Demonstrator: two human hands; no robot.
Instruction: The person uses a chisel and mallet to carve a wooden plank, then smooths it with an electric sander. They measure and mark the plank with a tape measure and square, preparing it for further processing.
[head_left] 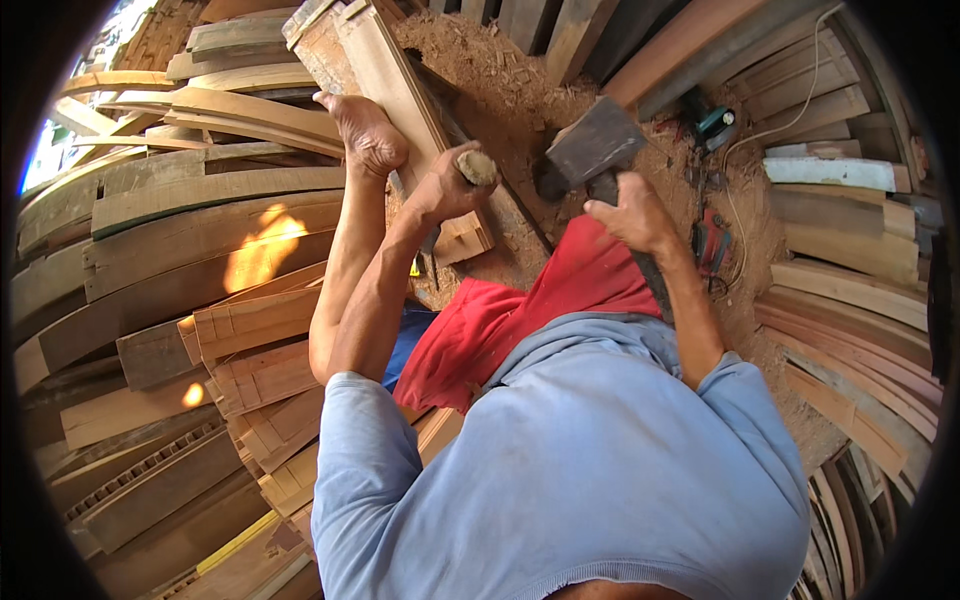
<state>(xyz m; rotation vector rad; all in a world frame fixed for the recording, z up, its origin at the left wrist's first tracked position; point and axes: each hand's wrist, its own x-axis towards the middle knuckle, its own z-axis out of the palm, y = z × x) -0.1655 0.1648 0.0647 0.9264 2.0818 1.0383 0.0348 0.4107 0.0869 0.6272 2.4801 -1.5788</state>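
Note:
My left hand [445,190] is closed on a chisel, its pale, round handle end [476,167] pointing up at me and its dark lower part partly hidden, over a light wooden board [390,90]. My bare left foot [370,140] rests against that board. My right hand [635,215] grips the dark handle of a mallet, whose broad square dark head [595,140] is raised to the right of the chisel, apart from it. My red shorts [530,310] lie below both hands.
Stacked planks [180,250] crowd the left side, and more boards [840,320] line the right. A green-and-black power tool [712,128], a red tool [712,245] and a cord lie on the shaving-strewn floor [455,55]. Upright timbers [660,60] stand at the back.

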